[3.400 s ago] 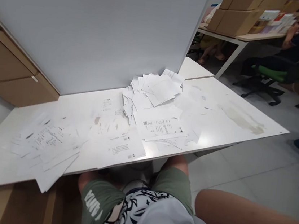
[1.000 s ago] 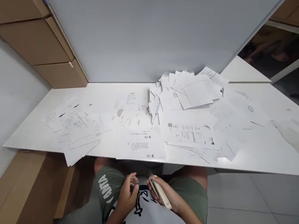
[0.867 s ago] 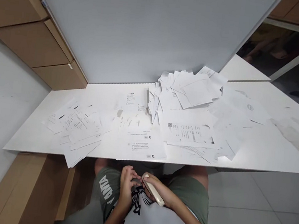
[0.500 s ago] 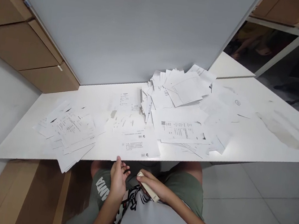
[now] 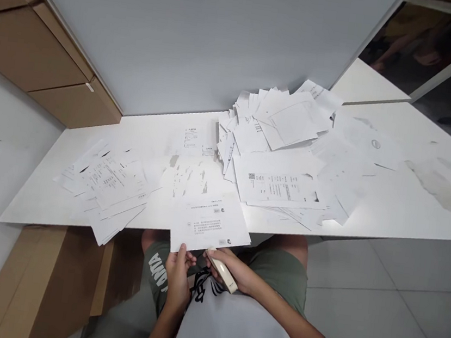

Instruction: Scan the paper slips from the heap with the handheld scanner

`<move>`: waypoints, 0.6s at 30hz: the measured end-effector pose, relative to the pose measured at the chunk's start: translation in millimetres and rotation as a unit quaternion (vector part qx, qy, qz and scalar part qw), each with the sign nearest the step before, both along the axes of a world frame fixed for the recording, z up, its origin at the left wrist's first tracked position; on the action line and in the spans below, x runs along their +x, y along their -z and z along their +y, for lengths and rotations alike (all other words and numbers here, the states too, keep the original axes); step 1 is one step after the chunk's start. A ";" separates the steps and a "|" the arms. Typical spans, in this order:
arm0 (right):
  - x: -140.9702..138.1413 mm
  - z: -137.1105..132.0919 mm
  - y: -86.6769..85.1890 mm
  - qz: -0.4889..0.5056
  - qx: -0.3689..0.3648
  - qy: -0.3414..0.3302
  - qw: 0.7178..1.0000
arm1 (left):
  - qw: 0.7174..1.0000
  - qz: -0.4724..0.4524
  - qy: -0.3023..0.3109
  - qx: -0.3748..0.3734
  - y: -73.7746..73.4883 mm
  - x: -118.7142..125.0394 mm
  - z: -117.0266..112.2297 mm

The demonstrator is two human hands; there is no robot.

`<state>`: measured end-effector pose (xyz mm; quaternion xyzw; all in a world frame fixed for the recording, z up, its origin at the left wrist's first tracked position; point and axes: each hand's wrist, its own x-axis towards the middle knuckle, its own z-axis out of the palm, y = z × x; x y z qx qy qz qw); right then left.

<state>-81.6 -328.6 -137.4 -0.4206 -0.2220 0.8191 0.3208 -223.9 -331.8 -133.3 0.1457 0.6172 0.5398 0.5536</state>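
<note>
A printed sheet of paper (image 5: 208, 224) lies partly on the table and sticks out past its front edge. My left hand (image 5: 180, 262) pinches the sheet's near left edge, thumb on top. In my right hand (image 5: 233, 268) is a slim cream-coloured stapler (image 5: 225, 278), its front end close to the sheet's near edge. Whether the stapler touches the paper, I cannot tell.
A loose stack of papers (image 5: 119, 183) lies at the left, a few overhanging the front edge. A large messy paper pile (image 5: 293, 120) rests against the grey partition (image 5: 208, 41). Cardboard boxes (image 5: 62, 53) stand at the left. Another person's limbs show at far right.
My left hand has taken hold of the sheet and drawn it toward me over the table edge. My right hand has brought the stapler up near the paper.
</note>
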 end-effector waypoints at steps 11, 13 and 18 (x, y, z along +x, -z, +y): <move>8.1 -4.8 9.2 -0.002 0.005 0.127 0.992 | 0.999 0.039 0.025 0.017 12.4 -10.2 0.5; 11.1 -7.0 11.3 -0.013 0.014 0.163 0.986 | 0.998 0.046 0.026 0.018 15.8 -11.0 0.0; 16.9 -11.8 14.8 -0.016 0.046 0.190 0.981 | 0.997 0.062 0.036 0.024 21.6 -13.2 -2.9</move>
